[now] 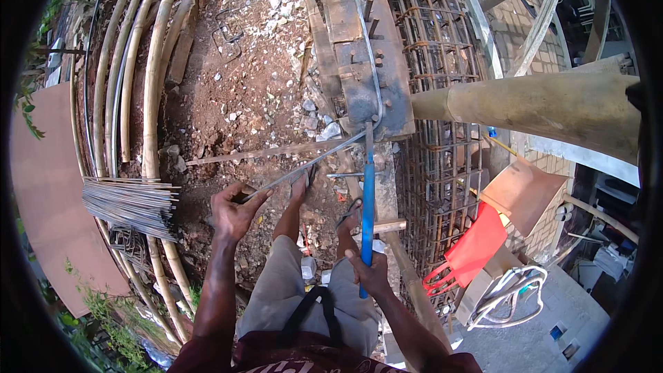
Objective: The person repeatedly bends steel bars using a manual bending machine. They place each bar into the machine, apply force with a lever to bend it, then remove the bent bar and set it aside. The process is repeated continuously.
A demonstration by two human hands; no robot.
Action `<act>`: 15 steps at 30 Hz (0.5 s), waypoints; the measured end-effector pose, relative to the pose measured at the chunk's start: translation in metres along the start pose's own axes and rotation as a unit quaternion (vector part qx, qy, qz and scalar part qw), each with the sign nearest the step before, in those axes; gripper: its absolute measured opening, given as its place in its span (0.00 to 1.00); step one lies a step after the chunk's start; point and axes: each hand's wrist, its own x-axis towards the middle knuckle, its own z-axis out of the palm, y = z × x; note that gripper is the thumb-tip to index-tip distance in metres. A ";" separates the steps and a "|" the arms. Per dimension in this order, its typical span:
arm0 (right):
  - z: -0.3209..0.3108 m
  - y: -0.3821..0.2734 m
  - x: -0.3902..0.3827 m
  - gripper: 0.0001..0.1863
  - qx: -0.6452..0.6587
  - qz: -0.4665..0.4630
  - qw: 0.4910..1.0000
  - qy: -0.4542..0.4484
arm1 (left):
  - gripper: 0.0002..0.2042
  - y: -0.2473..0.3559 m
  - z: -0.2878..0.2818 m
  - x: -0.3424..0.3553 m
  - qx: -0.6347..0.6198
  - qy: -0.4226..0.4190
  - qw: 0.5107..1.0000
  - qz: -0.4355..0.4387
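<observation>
My left hand is closed around the free end of a grey steel rod. From there the rod slants up to the near end of a wooden bench topped with a metal plate. It turns sharply at the plate and runs on along the bench to the far edge of view. Several pegs and nails stick up there. My right hand grips the lower part of a blue-handled bending bar. The bar's metal head meets the rod at the bend; its exact fit is too small to tell.
A bundle of cut rods lies across bamboo poles at left. Rusty rebar cages stretch along the bench's right side. A thick bamboo pole juts in from the right, above a red cloth. Rubble covers the ground.
</observation>
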 end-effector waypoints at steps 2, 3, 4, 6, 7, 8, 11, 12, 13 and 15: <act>0.017 0.008 0.001 0.22 0.040 -0.021 0.999 -0.002 | 0.11 -0.004 -0.008 0.018 0.005 -0.012 1.000 0.015; 0.036 0.011 0.000 0.22 0.050 -0.022 0.997 0.050 | 0.11 -0.004 -0.013 0.029 -0.010 -0.019 0.999 0.025; 0.054 0.012 0.004 0.22 0.061 -0.026 0.996 0.060 | 0.11 -0.001 -0.017 0.044 -0.020 -0.038 0.999 0.026; 0.098 0.012 0.014 0.23 0.090 -0.033 0.990 0.103 | 0.12 0.008 -0.032 0.077 -0.014 -0.036 0.996 0.079; 0.116 0.010 0.017 0.24 0.107 -0.012 0.990 0.089 | 0.12 0.015 -0.038 0.092 0.007 -0.045 0.994 0.100; 0.137 0.008 0.024 0.24 0.116 0.006 0.988 0.102 | 0.12 0.022 -0.046 0.107 0.024 -0.066 0.995 0.071; 0.165 0.004 0.037 0.23 0.180 0.001 0.977 0.116 | 0.12 0.037 -0.058 0.137 -0.011 -0.091 0.991 0.095; 0.166 0.004 0.039 0.22 0.185 -0.002 0.976 0.112 | 0.12 0.040 -0.058 0.136 0.004 -0.116 0.991 0.066; 0.162 0.005 0.040 0.22 0.183 -0.018 0.975 0.126 | 0.13 0.042 -0.055 0.132 0.037 -0.145 0.988 0.038; 0.147 0.007 0.036 0.23 0.184 0.001 0.980 0.079 | 0.13 0.047 -0.040 0.114 0.100 -0.111 0.982 0.117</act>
